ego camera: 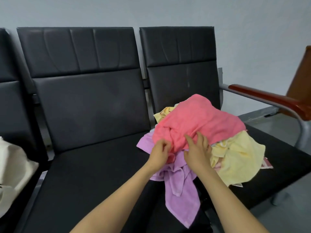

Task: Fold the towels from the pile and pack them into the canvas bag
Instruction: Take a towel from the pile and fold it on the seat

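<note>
A pile of towels lies on the right black seat (262,145). A pink towel (198,118) is on top, a yellow towel (239,157) lies at its right, and a purple towel (180,180) hangs over the seat's front edge. My left hand (159,153) pinches the pink towel's lower left edge with curled fingers. My right hand (197,149) rests on the pink towel's front edge, fingers spread and pressing into the cloth. The cream canvas bag (13,167) sits on the far left seat, partly cut off by the frame.
The middle black seat (87,174) lies between the pile and the bag. A wooden armrest (269,96) on a metal tube borders the right seat. Grey floor shows to the right, and a pale wall stands behind the seat backs.
</note>
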Tool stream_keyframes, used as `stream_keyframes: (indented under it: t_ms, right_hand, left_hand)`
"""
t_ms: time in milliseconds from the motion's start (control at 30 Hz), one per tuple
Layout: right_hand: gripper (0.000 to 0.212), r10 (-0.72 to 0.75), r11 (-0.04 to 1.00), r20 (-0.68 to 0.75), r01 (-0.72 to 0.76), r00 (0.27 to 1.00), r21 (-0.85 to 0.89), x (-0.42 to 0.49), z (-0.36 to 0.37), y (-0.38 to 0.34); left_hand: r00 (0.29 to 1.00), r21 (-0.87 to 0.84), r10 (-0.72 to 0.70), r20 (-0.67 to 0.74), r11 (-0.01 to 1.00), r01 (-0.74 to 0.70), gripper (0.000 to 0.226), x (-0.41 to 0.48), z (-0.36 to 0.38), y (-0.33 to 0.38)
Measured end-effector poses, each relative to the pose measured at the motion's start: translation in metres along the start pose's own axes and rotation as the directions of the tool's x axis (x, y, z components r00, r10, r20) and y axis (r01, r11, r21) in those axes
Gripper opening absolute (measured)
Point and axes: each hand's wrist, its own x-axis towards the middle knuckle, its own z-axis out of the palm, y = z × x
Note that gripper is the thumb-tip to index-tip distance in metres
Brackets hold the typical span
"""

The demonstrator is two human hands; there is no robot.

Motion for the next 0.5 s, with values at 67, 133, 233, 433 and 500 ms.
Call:
stream_keyframes:
  t_ms: [67, 133, 233, 433, 500]
  right_hand:
    - [0.060, -0.003, 1.000, -0.043, 0.002, 0.999, -0.016, 0.001, -0.001, -0.009]
    - [0.045, 0.002, 1.000, -0.038, -0.002, 0.999, -0.013, 0.001, -0.002, -0.018]
    - [0.023, 0.027, 0.999, -0.112, -0.022, 0.993, 0.048, 0.004, -0.005, -0.027]
    - [0.013, -0.212, 0.641, 0.037, 0.110, 0.977, 0.760, -0.006, -0.027, -0.066]
    - [0.019, -0.342, 0.372, 0.137, 0.000, 0.930, 0.928, -0.012, -0.033, -0.078]
  left_hand:
    - [1.000, -0.297, -0.023, 0.010, 0.955, 0.025, 0.016, -0.008, -0.015, 0.012]
    - [0.999, -0.505, -0.016, 0.038, 0.863, 0.033, 0.019, -0.012, -0.033, 0.018]
    - [0.998, -0.499, -0.049, 0.033, 0.865, 0.059, 0.025, -0.019, -0.056, 0.020]
    - [0.966, -0.131, -0.107, 0.235, 0.981, 0.140, 0.052, -0.036, -0.084, 0.011]
    - [0.972, 0.016, -0.068, 0.223, 0.998, 0.066, 0.041, -0.043, -0.090, 0.009]
